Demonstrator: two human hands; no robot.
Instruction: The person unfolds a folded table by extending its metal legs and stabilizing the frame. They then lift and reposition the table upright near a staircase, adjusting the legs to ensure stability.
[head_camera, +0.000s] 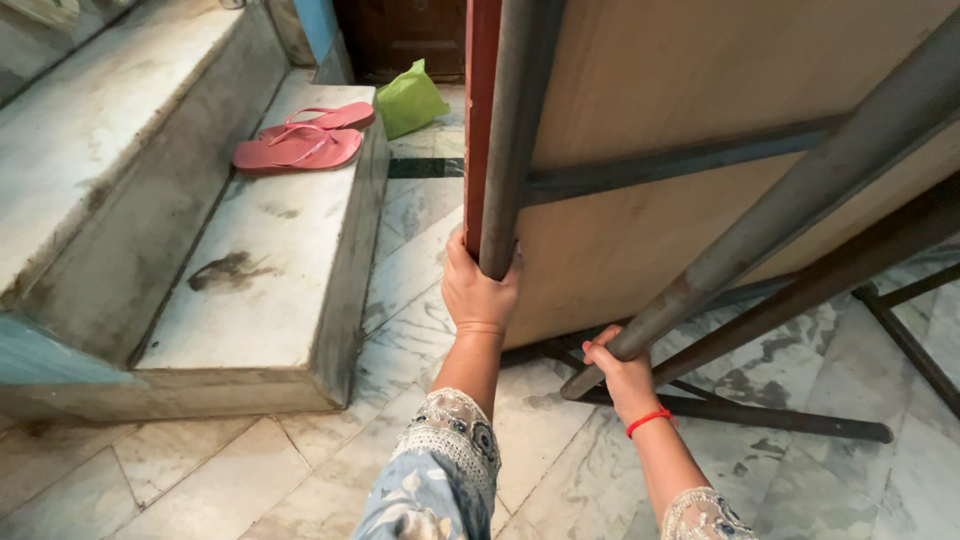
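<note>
Table (700, 90) upended: tan underside, grey metal legs (515, 120).

The tipped wooden panel (700, 130) with its grey metal legs (800, 190) blocks the whole right side. Dark crossbars (740, 412) lie on the marble floor (300, 470) beneath it. Left, a stone step (270, 260) walls off the way, carrying pink sandals (300, 145). Between step and panel runs a narrow open strip of floor toward a green bag (408, 100).

Up and to the left of the hands, a pair of pink flip-flops (300, 140) rests on a stained marble step (250, 290); a green bag (408, 100) sits just beyond.
</note>
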